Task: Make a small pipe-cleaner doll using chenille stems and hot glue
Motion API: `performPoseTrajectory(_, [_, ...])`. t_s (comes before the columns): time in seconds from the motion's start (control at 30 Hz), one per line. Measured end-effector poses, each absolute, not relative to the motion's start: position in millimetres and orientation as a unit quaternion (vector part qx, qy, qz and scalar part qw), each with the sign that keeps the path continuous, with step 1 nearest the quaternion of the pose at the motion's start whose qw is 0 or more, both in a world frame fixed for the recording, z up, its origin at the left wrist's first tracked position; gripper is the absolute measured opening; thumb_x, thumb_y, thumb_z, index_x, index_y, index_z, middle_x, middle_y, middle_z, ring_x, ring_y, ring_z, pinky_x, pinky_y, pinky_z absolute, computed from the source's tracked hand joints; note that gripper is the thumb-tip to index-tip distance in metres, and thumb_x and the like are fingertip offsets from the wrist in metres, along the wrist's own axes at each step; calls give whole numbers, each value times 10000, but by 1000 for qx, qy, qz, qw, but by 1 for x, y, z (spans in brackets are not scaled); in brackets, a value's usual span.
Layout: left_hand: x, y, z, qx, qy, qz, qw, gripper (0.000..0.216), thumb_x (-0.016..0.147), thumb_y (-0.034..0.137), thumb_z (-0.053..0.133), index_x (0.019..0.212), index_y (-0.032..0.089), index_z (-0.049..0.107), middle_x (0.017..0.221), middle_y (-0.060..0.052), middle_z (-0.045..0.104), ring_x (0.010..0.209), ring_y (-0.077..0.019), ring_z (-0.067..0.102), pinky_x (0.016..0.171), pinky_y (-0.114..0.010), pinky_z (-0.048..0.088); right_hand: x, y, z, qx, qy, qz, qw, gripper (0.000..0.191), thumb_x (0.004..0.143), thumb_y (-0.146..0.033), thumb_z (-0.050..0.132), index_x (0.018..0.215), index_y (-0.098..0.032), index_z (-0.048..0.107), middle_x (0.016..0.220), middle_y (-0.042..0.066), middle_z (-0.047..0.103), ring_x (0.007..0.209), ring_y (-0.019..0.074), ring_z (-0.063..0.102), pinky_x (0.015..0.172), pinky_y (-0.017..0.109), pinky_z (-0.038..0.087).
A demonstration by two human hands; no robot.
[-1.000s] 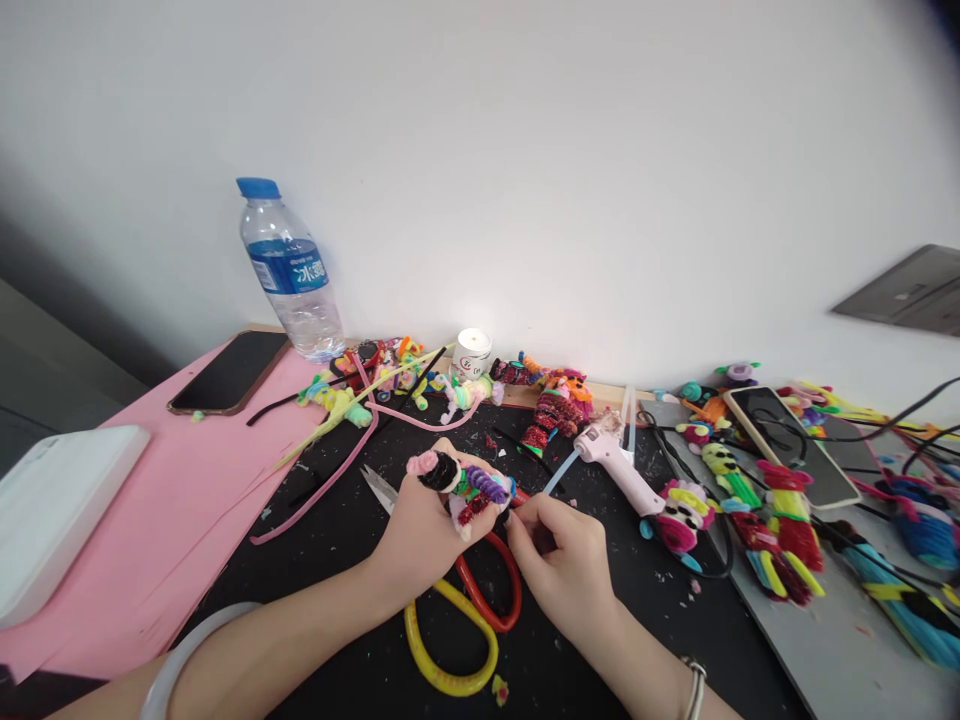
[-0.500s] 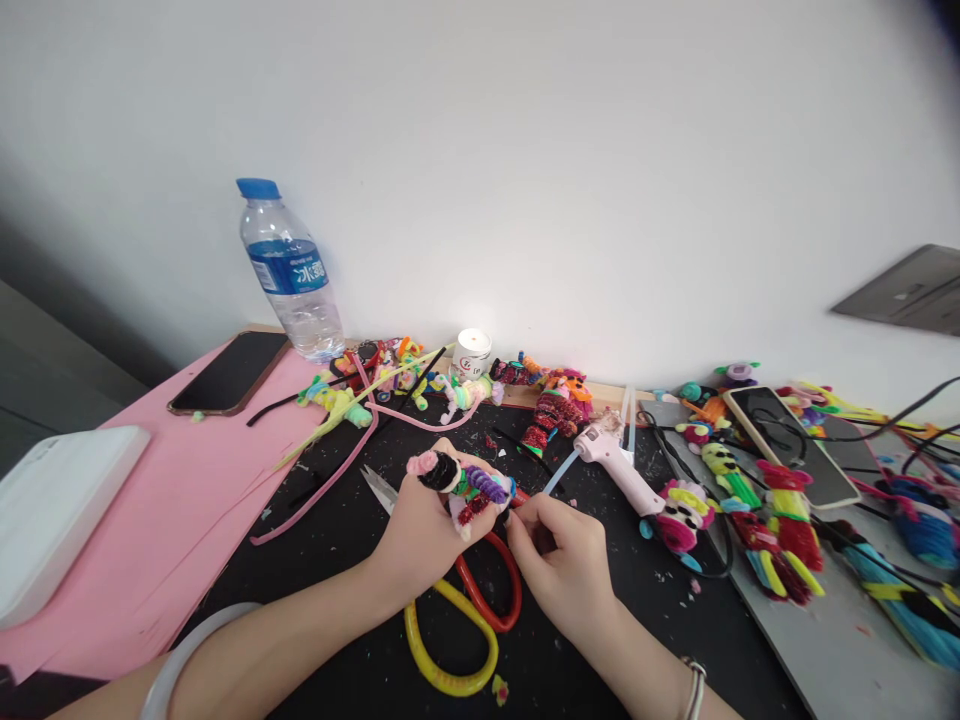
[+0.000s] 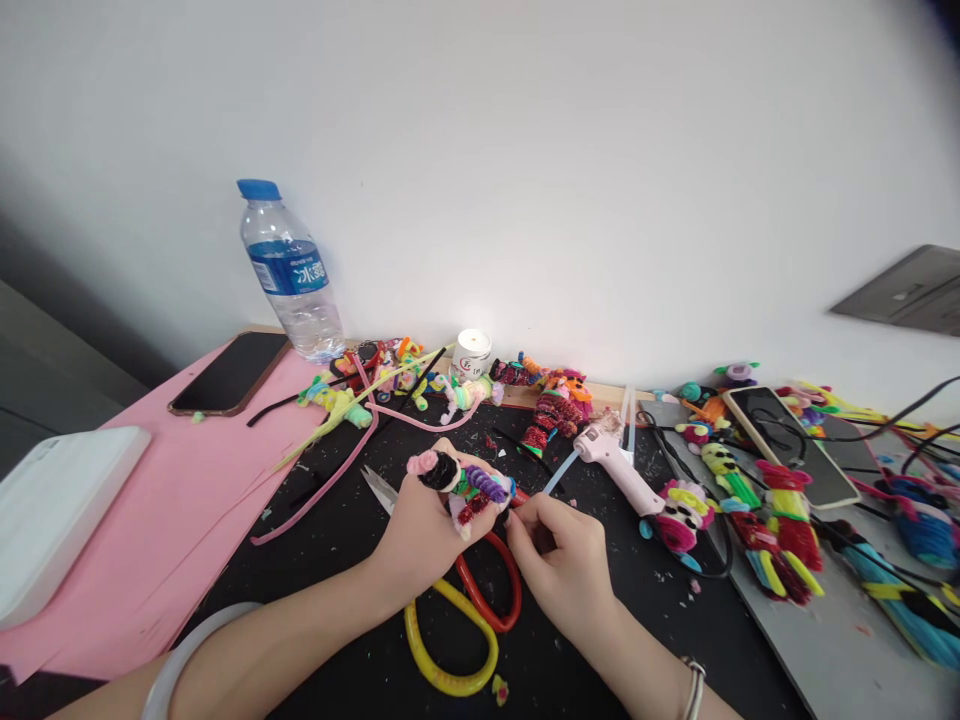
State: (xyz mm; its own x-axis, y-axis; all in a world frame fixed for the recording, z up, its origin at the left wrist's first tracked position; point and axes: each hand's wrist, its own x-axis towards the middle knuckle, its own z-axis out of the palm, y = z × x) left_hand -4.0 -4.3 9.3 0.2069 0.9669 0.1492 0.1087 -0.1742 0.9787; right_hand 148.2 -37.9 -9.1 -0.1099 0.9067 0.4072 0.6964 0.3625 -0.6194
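Observation:
My left hand (image 3: 420,535) is closed around a small pipe-cleaner doll (image 3: 465,485) with a pink and black head and purple, green and red wraps. My right hand (image 3: 562,565) sits just right of it, fingers pinched at the doll's right end; what they pinch is too small to make out. Under both hands lie scissors (image 3: 465,610) with a red and a yellow handle loop, blades pointing up left. A pink glue gun (image 3: 615,455) lies on the black mat (image 3: 345,560) just beyond my right hand.
A water bottle (image 3: 289,275) and a phone (image 3: 229,372) stand at the back left on pink paper (image 3: 172,500). A lit candle (image 3: 472,350), loose pipe cleaners (image 3: 337,450) and several finished dolls (image 3: 750,500) crowd the back and right. A second phone (image 3: 791,440) and cables lie right. A white box (image 3: 52,510) is far left.

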Motion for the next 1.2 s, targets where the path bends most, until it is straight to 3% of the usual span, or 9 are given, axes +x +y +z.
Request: performPoseTrajectory(1.2, [-2,-3,12,611,442,460,469,170,669,143,608,746,188,463,780,-8,597,736,-161,623,708,-310,507,148,-38,-9,-549,-731,139,380,235,819,-176,502,587,-181,462,484,-49,434,413,72,390,430,193,301])
